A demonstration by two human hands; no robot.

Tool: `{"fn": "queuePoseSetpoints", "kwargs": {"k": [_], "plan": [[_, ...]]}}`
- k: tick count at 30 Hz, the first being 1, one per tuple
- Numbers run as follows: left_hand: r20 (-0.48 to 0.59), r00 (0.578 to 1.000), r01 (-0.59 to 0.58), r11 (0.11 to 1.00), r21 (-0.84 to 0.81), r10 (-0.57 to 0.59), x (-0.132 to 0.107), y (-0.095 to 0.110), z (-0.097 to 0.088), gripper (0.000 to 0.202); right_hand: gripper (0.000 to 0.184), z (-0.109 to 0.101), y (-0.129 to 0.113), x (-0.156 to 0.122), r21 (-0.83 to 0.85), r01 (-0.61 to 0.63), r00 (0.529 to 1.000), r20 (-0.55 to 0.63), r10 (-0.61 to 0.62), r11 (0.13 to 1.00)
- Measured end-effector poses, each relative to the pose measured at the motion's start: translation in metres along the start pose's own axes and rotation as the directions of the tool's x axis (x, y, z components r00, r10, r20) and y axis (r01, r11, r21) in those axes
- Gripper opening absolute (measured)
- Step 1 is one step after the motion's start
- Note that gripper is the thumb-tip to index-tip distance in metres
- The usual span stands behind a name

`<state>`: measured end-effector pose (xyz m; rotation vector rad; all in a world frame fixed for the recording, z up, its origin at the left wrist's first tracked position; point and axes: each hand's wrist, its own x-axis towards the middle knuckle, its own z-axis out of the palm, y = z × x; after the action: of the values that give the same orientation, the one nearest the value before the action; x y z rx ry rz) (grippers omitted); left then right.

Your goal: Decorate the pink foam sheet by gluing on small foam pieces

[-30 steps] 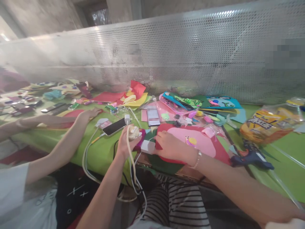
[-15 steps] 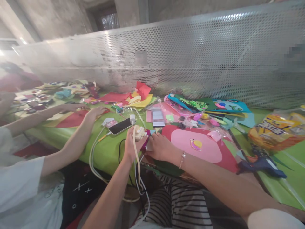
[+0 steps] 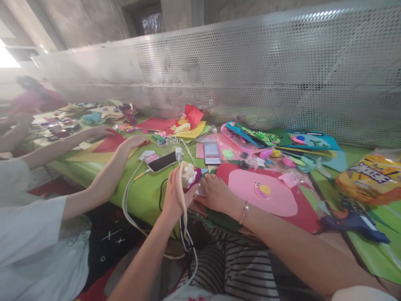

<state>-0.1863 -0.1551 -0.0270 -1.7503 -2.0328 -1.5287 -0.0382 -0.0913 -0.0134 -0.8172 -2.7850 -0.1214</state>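
Observation:
My left hand (image 3: 172, 197) is closed around a lumpy cream-and-white thing (image 3: 188, 174) at the table's front edge; its kind is unclear. A pale cord (image 3: 183, 200) runs over this hand and hangs toward my lap. Beside it, my right hand (image 3: 216, 193) is bent with its fingertips together at a small white piece, mostly hidden by the fingers. Something purple shows between the two hands. To the right of my right hand lies a red sheet with a pink panel (image 3: 241, 186), bearing a small yellow-and-purple snail (image 3: 262, 190).
A phone with a lit screen (image 3: 212, 153) and a dark phone (image 3: 163, 162) lie behind my hands. White cables (image 3: 125, 200) hang at left. A co-worker's arms (image 3: 109, 175) reach over red paper. At right are a blue glue gun (image 3: 354, 223) and a yellow snack bag (image 3: 371, 177).
The view has shifted slightly, so the scene sits further right. My left hand has turned a little, showing more of the cream-and-white thing. My right hand stays close beside it.

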Motion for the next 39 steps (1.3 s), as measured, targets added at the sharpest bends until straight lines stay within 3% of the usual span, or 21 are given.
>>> {"fn": "queuePoseSetpoints", "kwargs": {"k": [5,10,17,24,29,35,39], "plan": [[0.011,0.995,0.097,0.99,-0.1,-0.097,0.004,-0.001,0.013,0.067,0.044,-0.004,-0.002,-0.003,0.005,0.002,1.0,-0.001,-0.002,1.0],[-0.003,0.99,0.137,0.981,-0.134,-0.138,0.001,-0.006,0.022,0.08,0.041,-0.006,-0.002,-0.003,0.025,-0.013,1.0,0.022,0.012,1.0],[-0.007,0.99,0.137,0.982,-0.13,-0.139,0.0,-0.008,0.023,0.076,0.049,-0.007,0.003,-0.006,0.005,-0.033,0.999,0.003,0.033,0.999],[-0.016,0.981,0.182,0.951,-0.251,-0.192,0.002,-0.007,0.026,0.07,0.049,-0.002,0.009,-0.002,0.034,0.042,0.999,0.032,-0.043,0.999],[-0.021,0.979,0.192,0.949,-0.25,-0.203,0.003,-0.007,0.026,0.07,0.044,-0.008,0.012,-0.011,0.034,0.069,0.996,0.052,-0.071,0.997],[-0.02,0.981,0.183,0.953,-0.243,-0.193,0.004,-0.005,0.026,0.074,0.045,-0.012,0.019,-0.028,0.113,-0.049,0.999,-0.008,0.05,0.992],[0.016,0.987,0.156,0.929,-0.334,-0.16,0.0,-0.01,0.019,0.082,0.043,-0.018,0.025,-0.021,0.355,-0.104,0.987,-0.082,0.141,0.929]]}}
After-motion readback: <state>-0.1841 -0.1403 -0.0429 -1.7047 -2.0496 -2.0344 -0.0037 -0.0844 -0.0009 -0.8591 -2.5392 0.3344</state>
